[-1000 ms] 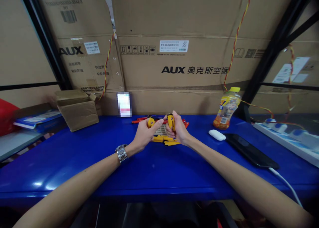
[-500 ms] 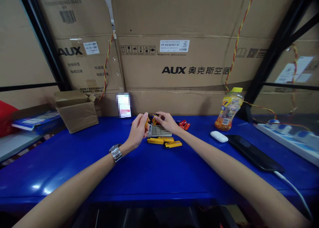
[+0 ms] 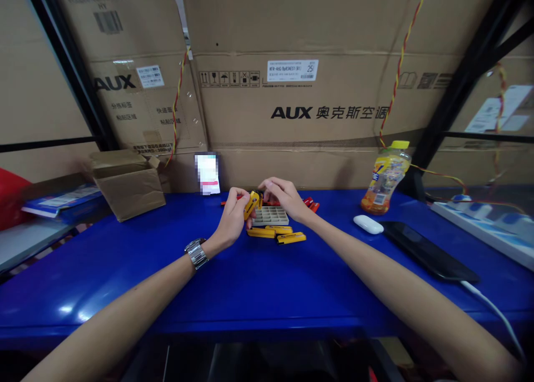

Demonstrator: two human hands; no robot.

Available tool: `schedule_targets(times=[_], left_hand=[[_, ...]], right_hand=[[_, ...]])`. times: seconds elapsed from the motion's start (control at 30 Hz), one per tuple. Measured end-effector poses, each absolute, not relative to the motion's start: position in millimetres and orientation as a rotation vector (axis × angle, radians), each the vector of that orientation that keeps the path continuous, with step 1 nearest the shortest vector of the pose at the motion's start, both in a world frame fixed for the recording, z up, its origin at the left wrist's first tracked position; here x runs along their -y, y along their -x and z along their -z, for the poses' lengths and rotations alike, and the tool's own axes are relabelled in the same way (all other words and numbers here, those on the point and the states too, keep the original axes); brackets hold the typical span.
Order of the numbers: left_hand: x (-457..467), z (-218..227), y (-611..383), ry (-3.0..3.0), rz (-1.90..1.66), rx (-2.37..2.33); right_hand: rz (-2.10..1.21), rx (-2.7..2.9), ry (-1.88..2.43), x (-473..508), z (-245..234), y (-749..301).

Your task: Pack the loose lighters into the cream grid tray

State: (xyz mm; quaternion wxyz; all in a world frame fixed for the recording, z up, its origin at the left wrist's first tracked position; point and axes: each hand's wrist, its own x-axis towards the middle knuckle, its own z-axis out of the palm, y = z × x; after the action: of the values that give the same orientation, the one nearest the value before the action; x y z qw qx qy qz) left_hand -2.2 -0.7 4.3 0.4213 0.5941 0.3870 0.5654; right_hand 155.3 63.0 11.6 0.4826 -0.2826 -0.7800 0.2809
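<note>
Cardboard bkgd (image 3: 233,120) reads "AUX"; label (image 3: 292,70), "KFR-46G/BpR3AES1(B1)". L hand (image 3: 231,219) pinches yellow pc (image 3: 251,205) by tray (image 3: 272,223), left end; R hand (image 3: 288,197) partly blocks tray, can't tell if gripping. Bottle (image 3: 384,179) stands R, nr white case (image 3: 367,224).

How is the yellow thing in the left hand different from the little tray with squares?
The yellow thing is bright yellow with dark marks; the tray is pale. The yellow thing is tilted in the left hand; the tray lies flat on the blue table. The tray is split into compartments; the yellow thing shows none.
</note>
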Motion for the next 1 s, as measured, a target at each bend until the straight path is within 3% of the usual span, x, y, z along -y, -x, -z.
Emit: schedule_targets(times=[0.17,0.4,0.47,0.63,0.7,0.83,1.0], left_hand=[[1.0,-5.2,1.2,-1.545,-1.406,-1.003],[-5.2,-5.6,16.9,-2.044,-1.472,-1.543],[-4.1,-8.1,19.6,-2.316,-1.316,-1.637],[5.9,-16.5,20.6,-2.940,-0.354,-1.670],[8.3,-17.2,22.1,-3.022,-0.146,-1.590],[7.6,-15.3,27.2,-3.063,-0.009,-1.485],[4.9,-17.0,29.6,-3.007,-0.158,-1.326]], right_hand=[[-0.727,1.962,0.612,-51.9,-13.6,-145.6],[-0.479,1.709,0.803,-82.1,-3.0,-165.9],[-0.399,1.751,0.871,-89.4,1.5,-175.2],[-0.310,1.961,0.898,-90.4,11.0,-175.1],[-0.304,2.027,0.875,-87.5,14.0,-169.1],[-0.278,2.135,0.858,-83.3,18.1,-160.9],[-0.321,2.146,0.794,-77.5,12.0,-163.4]])
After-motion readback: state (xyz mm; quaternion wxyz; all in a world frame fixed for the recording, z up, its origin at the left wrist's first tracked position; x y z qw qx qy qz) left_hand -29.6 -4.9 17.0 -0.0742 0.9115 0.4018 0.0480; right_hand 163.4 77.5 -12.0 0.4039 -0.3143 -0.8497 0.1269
